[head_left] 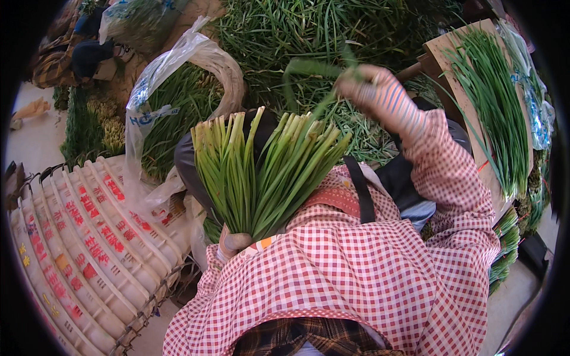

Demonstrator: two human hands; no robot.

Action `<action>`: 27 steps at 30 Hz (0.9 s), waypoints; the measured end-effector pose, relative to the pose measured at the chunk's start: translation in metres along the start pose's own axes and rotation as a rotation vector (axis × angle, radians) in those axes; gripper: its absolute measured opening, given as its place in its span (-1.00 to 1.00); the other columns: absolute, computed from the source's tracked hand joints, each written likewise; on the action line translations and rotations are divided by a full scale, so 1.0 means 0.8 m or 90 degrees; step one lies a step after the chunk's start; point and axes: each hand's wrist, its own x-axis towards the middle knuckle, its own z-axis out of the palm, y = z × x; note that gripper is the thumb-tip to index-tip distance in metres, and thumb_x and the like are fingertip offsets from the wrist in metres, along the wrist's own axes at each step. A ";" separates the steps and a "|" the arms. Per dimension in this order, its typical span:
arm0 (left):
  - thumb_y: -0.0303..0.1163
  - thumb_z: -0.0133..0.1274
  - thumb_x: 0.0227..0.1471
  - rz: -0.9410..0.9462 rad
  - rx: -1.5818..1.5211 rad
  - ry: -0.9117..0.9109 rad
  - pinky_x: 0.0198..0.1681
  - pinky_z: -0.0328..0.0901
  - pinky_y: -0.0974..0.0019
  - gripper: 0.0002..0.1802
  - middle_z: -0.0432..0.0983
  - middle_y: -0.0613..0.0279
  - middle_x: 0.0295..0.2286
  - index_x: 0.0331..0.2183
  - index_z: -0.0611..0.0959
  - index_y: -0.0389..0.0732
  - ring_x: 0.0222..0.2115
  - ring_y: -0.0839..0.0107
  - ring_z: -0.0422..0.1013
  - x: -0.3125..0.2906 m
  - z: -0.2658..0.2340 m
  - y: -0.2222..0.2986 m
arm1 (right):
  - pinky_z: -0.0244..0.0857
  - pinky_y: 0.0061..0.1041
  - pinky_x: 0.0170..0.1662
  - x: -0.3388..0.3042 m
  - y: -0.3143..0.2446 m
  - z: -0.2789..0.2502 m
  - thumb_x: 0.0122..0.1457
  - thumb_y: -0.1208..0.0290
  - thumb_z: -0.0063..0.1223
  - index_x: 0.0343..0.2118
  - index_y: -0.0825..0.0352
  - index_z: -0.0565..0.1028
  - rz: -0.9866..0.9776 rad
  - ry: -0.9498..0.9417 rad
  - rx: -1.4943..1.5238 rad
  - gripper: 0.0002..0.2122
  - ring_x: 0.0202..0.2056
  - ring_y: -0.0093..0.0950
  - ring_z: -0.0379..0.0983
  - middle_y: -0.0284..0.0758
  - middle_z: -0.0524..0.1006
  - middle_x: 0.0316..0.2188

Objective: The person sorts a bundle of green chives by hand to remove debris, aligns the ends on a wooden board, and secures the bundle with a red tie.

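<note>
My left hand [233, 243], in a pale glove, is closed low around a large bunch of garlic chives [237, 178]. The bunch fans out in two clumps, its pale cut stem ends pointing up and away from me. Up and to the right, my right hand [374, 95] is lifted in a striped glove, blurred by motion. Its fingers are pinched on a few loose chive leaves [309, 68] that trail left, also smeared. Below that hand, leaf scraps [368, 133] lie between my knees.
A heap of loose chives [279, 35] spreads ahead. At left stand an open plastic bag [228, 77] with chives inside and a white ribbed basket [95, 237] with red markings. On the right, a wooden board [436, 50] carries long chives [490, 107]; tied bundles [504, 249] sit below it.
</note>
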 end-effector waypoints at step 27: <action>-0.41 0.41 -0.25 -0.031 0.021 -0.111 0.08 0.32 0.11 -0.13 0.47 0.03 -0.01 0.12 0.40 -0.31 0.00 0.16 0.42 0.006 -0.014 0.006 | 0.30 -0.56 0.04 -0.024 0.016 0.068 0.29 0.26 0.05 0.07 0.40 0.40 -0.073 -0.377 0.185 -0.61 -0.06 -0.62 0.38 -0.37 0.52 -0.10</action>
